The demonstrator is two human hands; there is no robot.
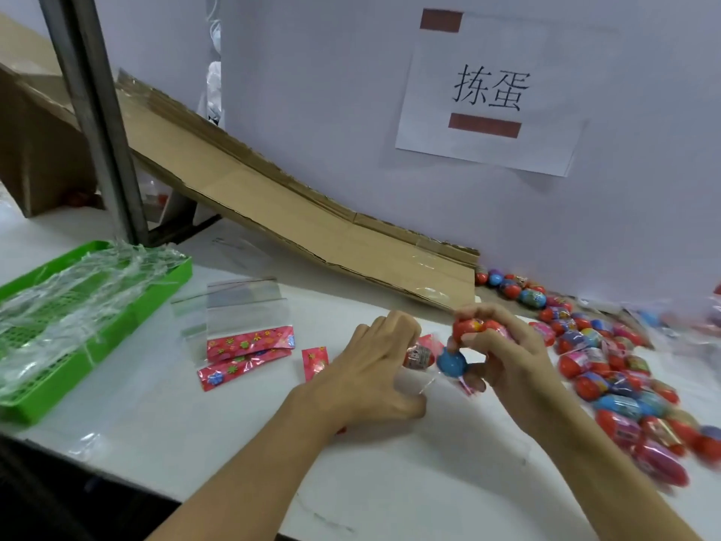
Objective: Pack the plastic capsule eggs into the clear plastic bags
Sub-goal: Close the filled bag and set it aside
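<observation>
My right hand (511, 353) grips two capsule eggs, a red one (470, 326) on top and a blue one (450, 361) below. My left hand (374, 369) has its fingers curled on a clear plastic bag (423, 355) in which a red egg shows. The two hands almost touch over the white table. A heap of loose capsule eggs (608, 365), red, blue and pink, spreads along the right side. Several clear bags with red flowered header cards (249, 341) lie left of my left hand.
A green slotted tray (23, 408) with crumpled clear film stands at the left edge. A cardboard sheet (312, 212) slopes down against the white back wall. A metal post (101, 123) rises at the back left. A paper sign (487, 91) hangs on the wall.
</observation>
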